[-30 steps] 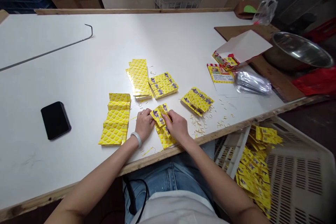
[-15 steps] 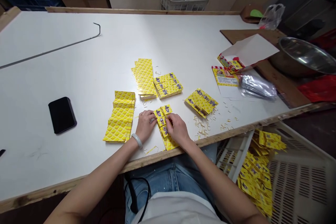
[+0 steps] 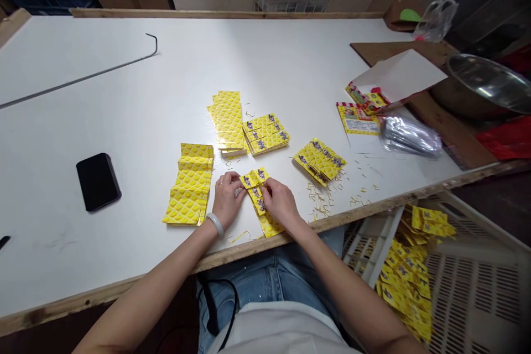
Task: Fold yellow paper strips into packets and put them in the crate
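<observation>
Between my hands is a yellow printed card sheet (image 3: 256, 193) with small purple cartoon figures, its top part folded or raised near the table's front edge. My left hand (image 3: 227, 199), with a pale bangle at the wrist, pinches the sheet's upper left corner. The fingers of my right hand (image 3: 279, 200) are closed on its right edge. Under the sheet, a plain-patterned yellow strip (image 3: 270, 227) shows toward me. Left of my hands lies a creased stack of yellow strips (image 3: 189, 185). Beyond are more strips (image 3: 230, 119) and two piles of figure-printed cards (image 3: 266, 133), (image 3: 319, 160).
Thin yellow offcuts (image 3: 321, 199) litter the table at right. A phone (image 3: 98, 181) and a long hooked rod (image 3: 83, 82) lie to the left. An open box (image 3: 398, 80), clear plastic bags (image 3: 410, 135) and a metal bowl (image 3: 485, 86) are at right; below, a crate (image 3: 468, 282) holds yellow pieces.
The upper part of the card sheet has shifted slightly left and now appears folded across, with my left hand moving a little left along with it. My right hand stays nearly in place.
</observation>
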Motion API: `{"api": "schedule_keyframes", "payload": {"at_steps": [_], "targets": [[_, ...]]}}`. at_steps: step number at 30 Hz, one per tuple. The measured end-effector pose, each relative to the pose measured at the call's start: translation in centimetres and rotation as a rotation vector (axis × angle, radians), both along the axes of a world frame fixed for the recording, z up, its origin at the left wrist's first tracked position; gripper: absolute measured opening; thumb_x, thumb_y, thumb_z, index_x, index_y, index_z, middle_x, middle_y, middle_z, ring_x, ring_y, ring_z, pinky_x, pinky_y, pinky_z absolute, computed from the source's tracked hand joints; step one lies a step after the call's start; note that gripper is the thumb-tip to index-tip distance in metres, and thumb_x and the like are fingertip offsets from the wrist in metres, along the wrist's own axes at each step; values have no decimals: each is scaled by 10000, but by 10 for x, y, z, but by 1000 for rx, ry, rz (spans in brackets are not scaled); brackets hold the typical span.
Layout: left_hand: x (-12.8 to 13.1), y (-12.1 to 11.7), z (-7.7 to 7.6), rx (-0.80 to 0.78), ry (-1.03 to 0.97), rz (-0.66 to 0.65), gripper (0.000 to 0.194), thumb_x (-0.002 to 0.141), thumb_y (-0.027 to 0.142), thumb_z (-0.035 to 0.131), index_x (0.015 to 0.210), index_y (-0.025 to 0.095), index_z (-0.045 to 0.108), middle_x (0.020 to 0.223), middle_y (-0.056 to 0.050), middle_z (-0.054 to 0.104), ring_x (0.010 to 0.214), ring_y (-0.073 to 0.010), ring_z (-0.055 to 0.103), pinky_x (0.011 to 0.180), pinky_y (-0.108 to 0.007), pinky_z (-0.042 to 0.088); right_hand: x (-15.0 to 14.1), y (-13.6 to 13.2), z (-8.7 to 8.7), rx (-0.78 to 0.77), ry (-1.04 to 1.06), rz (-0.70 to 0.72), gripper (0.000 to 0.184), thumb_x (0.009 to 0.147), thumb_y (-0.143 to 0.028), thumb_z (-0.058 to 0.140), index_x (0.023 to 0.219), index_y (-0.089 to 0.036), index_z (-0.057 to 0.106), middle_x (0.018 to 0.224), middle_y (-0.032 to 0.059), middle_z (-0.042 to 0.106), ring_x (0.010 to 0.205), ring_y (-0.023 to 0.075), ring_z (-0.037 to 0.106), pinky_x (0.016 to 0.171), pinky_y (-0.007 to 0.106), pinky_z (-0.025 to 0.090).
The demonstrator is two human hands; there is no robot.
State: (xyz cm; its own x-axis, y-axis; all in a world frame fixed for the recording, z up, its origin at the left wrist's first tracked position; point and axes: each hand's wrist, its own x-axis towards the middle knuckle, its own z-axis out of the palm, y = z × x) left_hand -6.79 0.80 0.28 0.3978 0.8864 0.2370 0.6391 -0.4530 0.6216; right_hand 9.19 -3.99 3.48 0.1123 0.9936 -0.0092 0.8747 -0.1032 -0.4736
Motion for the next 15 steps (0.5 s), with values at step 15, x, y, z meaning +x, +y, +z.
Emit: {"api": "schedule_keyframes", "payload": {"at_steps": [15], "targets": [[10,5,16,45,-36,-451,456,820,100,453,1255,232,434,1313,-118,441,1274,-253,385,1029,-477,394,31,-17,9,73,69,88,257,827,-241,526,1077,-182,541,995,91,589,913,207,556,788,309,425]]}}
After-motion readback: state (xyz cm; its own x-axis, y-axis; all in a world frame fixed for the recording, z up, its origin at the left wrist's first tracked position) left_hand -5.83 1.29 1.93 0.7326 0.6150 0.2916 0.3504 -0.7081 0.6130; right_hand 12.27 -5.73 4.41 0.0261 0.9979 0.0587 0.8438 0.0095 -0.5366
